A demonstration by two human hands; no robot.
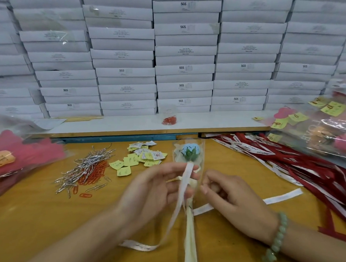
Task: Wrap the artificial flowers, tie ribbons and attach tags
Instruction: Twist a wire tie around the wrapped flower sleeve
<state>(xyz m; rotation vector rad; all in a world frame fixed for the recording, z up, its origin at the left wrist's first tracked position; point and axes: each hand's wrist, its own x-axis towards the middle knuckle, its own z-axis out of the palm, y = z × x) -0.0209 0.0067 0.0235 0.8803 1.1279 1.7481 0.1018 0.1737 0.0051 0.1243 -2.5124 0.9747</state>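
A wrapped artificial flower [188, 150] with a light blue head in a clear sleeve and a cream stem wrap lies at the middle of the wooden table. My left hand [155, 190] holds the stem just below the head and pinches a white printed ribbon [183, 188] that loops down toward me. My right hand [231, 198] has curled fingers at the other side of the stem, on the same ribbon, whose far end [282, 197] trails right across the table.
Yellow and white tags [141, 158] lie behind my left hand, next to silver twist ties [86, 167] and red paper clips [94, 175]. Red and white ribbons [290, 160] spread at right. Wrapped flowers [328, 134] are piled far right, pink ones [19, 155] far left. White boxes [184, 50] are stacked behind.
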